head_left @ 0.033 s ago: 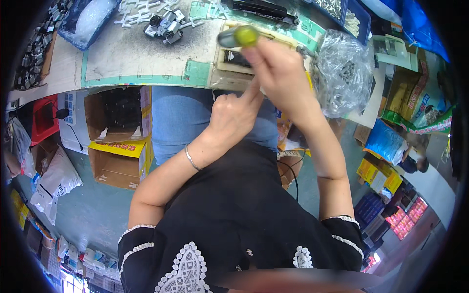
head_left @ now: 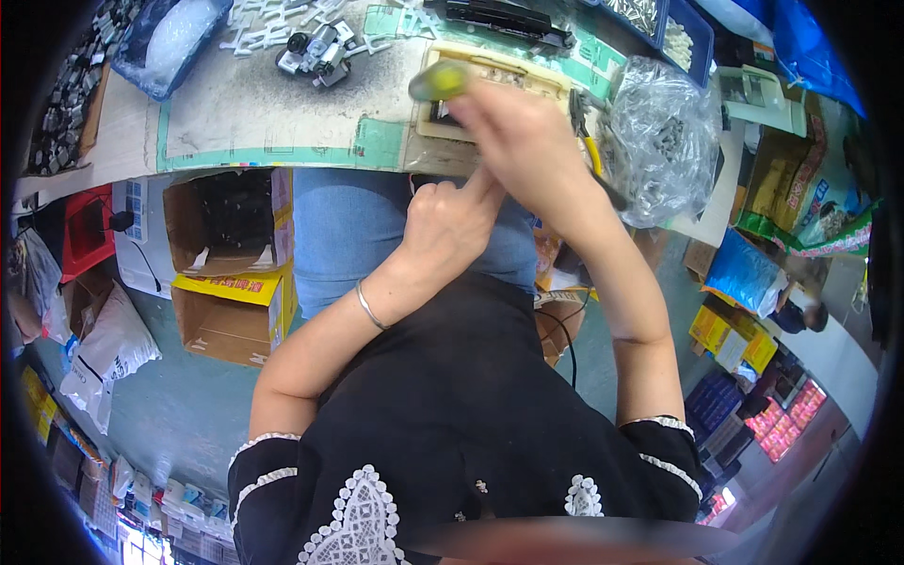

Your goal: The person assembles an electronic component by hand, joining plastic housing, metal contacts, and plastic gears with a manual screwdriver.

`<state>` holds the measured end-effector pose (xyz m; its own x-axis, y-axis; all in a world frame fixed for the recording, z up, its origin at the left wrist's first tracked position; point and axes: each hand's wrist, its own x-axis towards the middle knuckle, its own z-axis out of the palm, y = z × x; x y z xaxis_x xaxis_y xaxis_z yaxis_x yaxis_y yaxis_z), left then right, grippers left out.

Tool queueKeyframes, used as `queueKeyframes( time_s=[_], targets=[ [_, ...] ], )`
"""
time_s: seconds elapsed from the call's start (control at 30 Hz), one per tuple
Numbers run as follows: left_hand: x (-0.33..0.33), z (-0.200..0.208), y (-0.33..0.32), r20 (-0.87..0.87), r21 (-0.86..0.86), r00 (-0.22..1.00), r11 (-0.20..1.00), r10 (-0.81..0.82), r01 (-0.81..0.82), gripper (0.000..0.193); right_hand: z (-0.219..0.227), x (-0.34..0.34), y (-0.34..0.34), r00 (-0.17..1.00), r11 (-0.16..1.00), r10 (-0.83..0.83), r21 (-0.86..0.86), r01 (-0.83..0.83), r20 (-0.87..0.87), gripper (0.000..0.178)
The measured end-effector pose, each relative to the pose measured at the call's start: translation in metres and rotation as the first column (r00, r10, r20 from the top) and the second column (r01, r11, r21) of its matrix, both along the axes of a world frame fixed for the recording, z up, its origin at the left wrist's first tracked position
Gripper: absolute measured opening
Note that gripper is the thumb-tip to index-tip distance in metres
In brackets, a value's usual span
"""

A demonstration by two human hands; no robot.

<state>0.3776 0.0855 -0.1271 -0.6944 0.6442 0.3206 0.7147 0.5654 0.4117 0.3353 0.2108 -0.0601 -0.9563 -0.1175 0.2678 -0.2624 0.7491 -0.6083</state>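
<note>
My right hand [head_left: 532, 132] is closed round a blurred tool [head_left: 439, 82] with a grey and yellow-green end; its exact kind cannot be made out. It is above a cream fixture [head_left: 513, 64] at the table's front edge, which has a dark part in its near slot. Just below, my left hand [head_left: 447, 226] has curled fingers, with the index finger reaching forward towards the fixture. That fingertip, and anything under it, is hidden behind my right hand. Beside the fixture on the right lie yellow-handled pliers [head_left: 591, 155], partly covered by my right wrist.
A grey and black metal assembly [head_left: 320, 52] stands on the table [head_left: 245, 113] among white plastic pieces [head_left: 268, 28]. Behind the fixture lies a long black part [head_left: 504, 21]. A clear bag of small parts [head_left: 664, 141] sits to the right, and blue bins [head_left: 692, 42] stand beyond it.
My right hand and the tool have shifted left and slightly nearer, uncovering more of the fixture's right end and the pliers. My left hand has stayed in place.
</note>
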Motion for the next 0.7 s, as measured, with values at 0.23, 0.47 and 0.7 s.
queueKeyframes(
  time_s=[0.23, 0.47, 0.7],
  targets=[
    [-0.017, 0.025, -0.001, 0.205, 0.146, 0.976, 0.988, -0.072, 0.042, 0.019, 0.03, 0.013, 0.049, 0.916, 0.921, -0.388, -0.006, 0.391, 0.104, 0.026],
    [-0.046, 0.044, 0.002, 0.246, 0.374, 0.961, 0.927, -0.13, 0.03, 0.03, 0.009, 0.066, 0.227, 0.54, 0.479, -0.839, 0.379, 0.792, -0.068, 0.028],
    [-0.069, 0.04, 0.013, 0.008, -0.008, 0.994, 0.993, -0.113, 0.114, 0.036, 0.027, 0.069, 0.162, 0.785, 0.749, -0.617, 0.268, 0.606, -0.051, 0.015]
  ],
)
